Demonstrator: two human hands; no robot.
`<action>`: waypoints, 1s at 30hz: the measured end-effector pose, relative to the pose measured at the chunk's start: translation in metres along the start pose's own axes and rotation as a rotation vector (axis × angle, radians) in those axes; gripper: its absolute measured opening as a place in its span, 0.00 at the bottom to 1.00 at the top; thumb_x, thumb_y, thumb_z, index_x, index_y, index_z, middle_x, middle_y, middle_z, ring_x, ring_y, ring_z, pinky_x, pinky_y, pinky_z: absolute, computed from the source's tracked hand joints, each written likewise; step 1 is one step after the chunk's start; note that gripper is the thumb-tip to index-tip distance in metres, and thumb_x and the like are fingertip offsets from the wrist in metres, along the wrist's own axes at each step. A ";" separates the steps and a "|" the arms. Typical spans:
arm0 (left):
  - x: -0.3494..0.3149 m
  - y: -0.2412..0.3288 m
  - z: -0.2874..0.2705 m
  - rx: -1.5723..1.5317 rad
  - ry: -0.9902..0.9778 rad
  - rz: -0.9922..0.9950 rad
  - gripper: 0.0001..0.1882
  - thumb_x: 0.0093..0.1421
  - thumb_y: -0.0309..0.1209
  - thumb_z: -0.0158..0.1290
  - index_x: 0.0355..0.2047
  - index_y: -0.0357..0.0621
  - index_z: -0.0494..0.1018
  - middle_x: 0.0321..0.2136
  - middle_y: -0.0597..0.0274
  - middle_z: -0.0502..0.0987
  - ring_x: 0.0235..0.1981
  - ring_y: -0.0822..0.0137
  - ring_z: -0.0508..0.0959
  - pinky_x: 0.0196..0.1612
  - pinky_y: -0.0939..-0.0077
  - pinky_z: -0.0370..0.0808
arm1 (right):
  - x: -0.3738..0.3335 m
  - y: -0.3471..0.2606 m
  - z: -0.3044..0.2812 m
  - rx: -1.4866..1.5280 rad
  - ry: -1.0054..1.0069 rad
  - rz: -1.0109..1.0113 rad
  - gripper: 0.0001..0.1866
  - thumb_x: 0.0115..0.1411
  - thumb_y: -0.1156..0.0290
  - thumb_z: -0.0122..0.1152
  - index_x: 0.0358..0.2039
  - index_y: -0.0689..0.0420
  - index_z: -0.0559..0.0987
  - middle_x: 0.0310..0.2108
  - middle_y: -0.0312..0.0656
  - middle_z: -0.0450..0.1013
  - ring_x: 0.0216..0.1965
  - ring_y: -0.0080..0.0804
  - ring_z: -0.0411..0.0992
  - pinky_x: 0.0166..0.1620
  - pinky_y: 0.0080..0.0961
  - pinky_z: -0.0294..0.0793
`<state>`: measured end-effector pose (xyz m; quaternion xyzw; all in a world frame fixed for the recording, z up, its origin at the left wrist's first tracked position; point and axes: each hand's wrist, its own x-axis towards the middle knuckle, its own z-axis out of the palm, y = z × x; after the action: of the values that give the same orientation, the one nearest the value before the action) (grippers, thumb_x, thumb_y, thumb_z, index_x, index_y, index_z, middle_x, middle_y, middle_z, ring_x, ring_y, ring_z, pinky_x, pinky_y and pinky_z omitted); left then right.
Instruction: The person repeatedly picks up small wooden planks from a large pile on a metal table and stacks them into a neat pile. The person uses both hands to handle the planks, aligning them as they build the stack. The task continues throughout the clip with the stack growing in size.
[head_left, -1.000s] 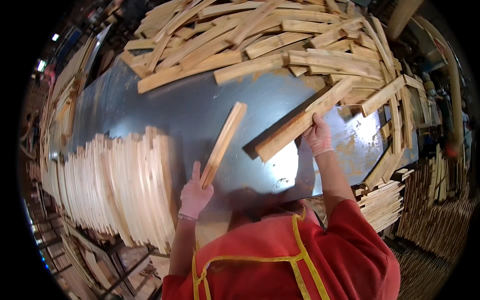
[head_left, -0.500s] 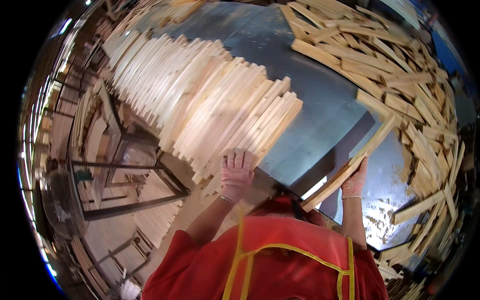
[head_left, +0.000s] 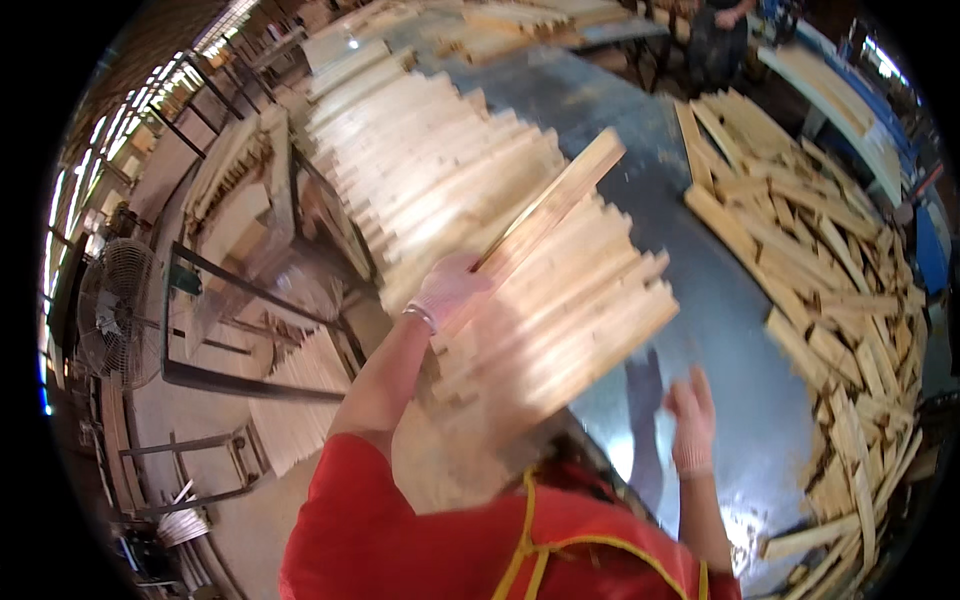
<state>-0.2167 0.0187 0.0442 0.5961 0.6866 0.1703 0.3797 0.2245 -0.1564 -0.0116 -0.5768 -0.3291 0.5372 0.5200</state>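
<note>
We see the left hand [head_left: 452, 287], in a pale glove, clasped around the near end of a wooden strip [head_left: 552, 205], fingers wrapped about it. The strip points away and to the right, held over a broad row of pale strips [head_left: 430, 165] that lie side by side on a dark metal table [head_left: 570, 105]; we cannot tell whether its underside touches them. The row runs from just in front of the body toward the far left, its ends uneven. The right hand [head_left: 690, 425], gloved too and slightly blurred, is over the shiny tabletop to the right of the row's near end, its grasp relaxed, some fingers bent and one reaching forward. Farther right, we find a heap of rough wooden pieces [head_left: 790, 245] lying crosswise over one another along the table's side. A red garment with yellow edging [head_left: 430, 545] fills the lower middle. To the left we make out a dark metal frame [head_left: 260, 388], a round fan [head_left: 118, 312] beyond it, and pale boards [head_left: 298, 390] lying low behind the frame's bars. At the upper right, another person [head_left: 718, 40] stands past the table, partly cut off by the view's rim.
</note>
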 end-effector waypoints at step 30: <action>-0.093 0.048 0.142 1.053 0.320 0.210 0.47 0.59 0.49 0.64 0.75 0.45 0.60 0.72 0.44 0.65 0.71 0.48 0.68 0.73 0.57 0.64 | -0.119 0.034 -0.350 -0.264 1.272 -0.064 0.34 0.61 0.57 0.68 0.62 0.65 0.75 0.48 0.54 0.81 0.50 0.41 0.79 0.57 0.32 0.74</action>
<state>-0.0804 -0.0894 0.0138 0.7371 0.6650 -0.0703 -0.0974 0.5300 -0.3629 -0.0524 -0.8312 -0.0371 0.0300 0.5539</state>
